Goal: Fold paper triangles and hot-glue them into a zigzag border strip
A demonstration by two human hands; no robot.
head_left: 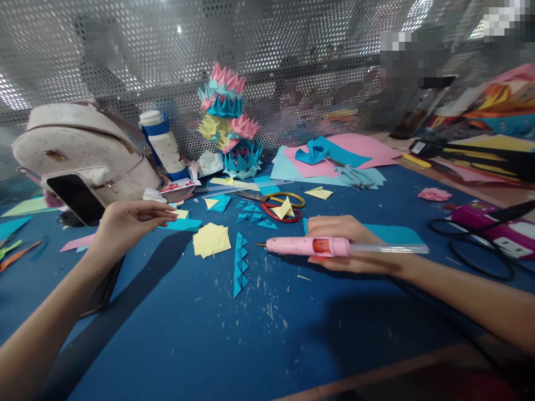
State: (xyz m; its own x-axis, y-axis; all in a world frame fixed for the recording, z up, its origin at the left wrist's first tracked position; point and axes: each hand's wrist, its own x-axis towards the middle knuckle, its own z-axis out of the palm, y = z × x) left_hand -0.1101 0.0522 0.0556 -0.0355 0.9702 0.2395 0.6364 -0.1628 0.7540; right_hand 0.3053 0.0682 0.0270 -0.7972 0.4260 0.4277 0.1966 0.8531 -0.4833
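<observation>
My right hand (346, 236) is wrapped around a pink glue gun (288, 245), its nozzle facing left over the blue table. A clear glue stick (388, 249) sticks out of the gun's back. My left hand (129, 218) hovers at the left, fingers stretched out and nothing visible in them. Between the hands lie a stack of yellow paper squares (211, 240) and a strip of blue folded triangles (239, 265). Several loose blue triangles (249, 211) sit behind the strip. A yellow folded piece (284, 209) rests on the scissors (273, 199).
A tower of folded-paper rings (242, 160) stands at the back beside a bottle (165, 143), a backpack (83, 147) and a leaning phone (76, 199). Paper sheets (288, 172) and pale blue scissors (355, 176) lie back right. A purple power strip (489, 223) with black cable is at right.
</observation>
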